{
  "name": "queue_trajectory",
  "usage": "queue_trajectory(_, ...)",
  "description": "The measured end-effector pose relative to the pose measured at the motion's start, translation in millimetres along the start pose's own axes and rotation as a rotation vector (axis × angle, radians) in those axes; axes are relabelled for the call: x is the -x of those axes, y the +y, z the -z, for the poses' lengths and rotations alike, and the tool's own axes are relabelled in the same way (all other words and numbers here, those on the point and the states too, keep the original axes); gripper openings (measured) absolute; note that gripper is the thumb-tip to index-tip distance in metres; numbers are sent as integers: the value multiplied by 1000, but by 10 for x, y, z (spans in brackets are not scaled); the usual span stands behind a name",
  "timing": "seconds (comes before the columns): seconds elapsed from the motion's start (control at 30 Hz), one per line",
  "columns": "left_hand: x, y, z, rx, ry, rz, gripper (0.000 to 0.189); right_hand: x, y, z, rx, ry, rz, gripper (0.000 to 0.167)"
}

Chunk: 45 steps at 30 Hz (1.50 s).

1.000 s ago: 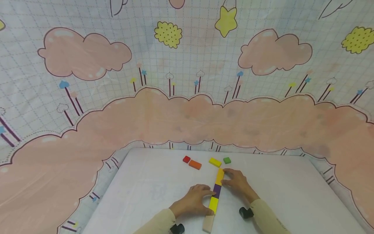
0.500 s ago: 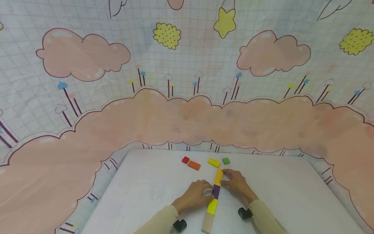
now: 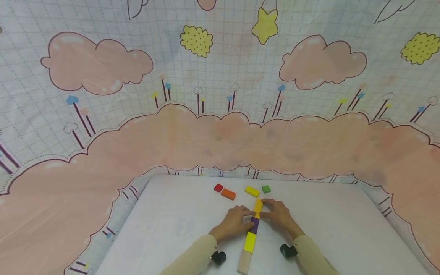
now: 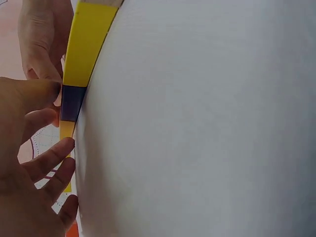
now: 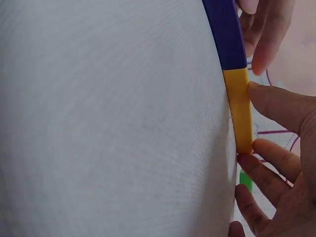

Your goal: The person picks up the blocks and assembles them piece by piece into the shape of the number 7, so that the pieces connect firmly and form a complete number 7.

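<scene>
A line of flat blocks runs away from me in the head view: a plain wooden block (image 3: 244, 262) nearest, then a bright yellow block (image 3: 249, 242), a purple block (image 3: 254, 225) and an orange-yellow block (image 3: 258, 207). My left hand (image 3: 233, 224) lies along the left side, its thumb at the purple block (image 4: 73, 102) and its index fingertip reaching the orange-yellow one. From the right, my right hand (image 3: 279, 214) touches the orange-yellow block (image 5: 238, 108) with its thumb, while its fingers (image 5: 269, 177) extend by the far end.
Beyond the line lie a red block (image 3: 218, 188), an orange block (image 3: 228, 194), another yellow block (image 3: 252, 191) and a green block (image 3: 266, 189). They rest on the white tabletop (image 3: 172, 214), near its back edge. A patterned cloth (image 3: 220, 141) hangs behind.
My left hand has slid forward along the line, its thumb moving from the bright yellow block to the purple one. My right hand has stayed at the orange-yellow block.
</scene>
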State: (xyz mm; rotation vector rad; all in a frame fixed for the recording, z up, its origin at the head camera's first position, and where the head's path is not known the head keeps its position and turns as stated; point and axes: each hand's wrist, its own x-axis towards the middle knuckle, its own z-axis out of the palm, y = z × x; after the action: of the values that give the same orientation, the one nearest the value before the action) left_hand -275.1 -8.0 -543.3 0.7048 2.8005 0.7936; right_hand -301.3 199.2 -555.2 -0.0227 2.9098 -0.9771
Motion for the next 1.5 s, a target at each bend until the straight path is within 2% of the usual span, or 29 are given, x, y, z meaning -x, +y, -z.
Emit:
queue_trajectory(0.17, -21, 12, -23, -57, 10, 7, 40, -5, -11, 10, -5, 8, 7, 54)
queue_trajectory(0.6, -3, 27, -38, -58, 18, 32, 40, 18, -48, 28, 16, -6, 19, 52)
queue_trajectory(0.73, -8, 13, -47, -59, 18, 29, 39, 30, -69, 57, -12, 15, 28, 47)
queue_trajectory(0.87, -8, 7, -45, -67, 14, 21, 38, 11, -66, 125, -93, 49, 23, 41)
queue_trajectory(1.03, -4, 7, -41, -75, 1, 16, 38, -96, -13, 229, -171, 77, 3, 41)
queue_trajectory(1.23, -20, -18, -49, -69, 1, 21, 37, -278, 56, 239, -195, 156, 11, 37)
queue_trajectory(1.5, -17, 8, -29, -63, 0, 24, 38, -395, 123, 247, -204, 172, 9, 38)
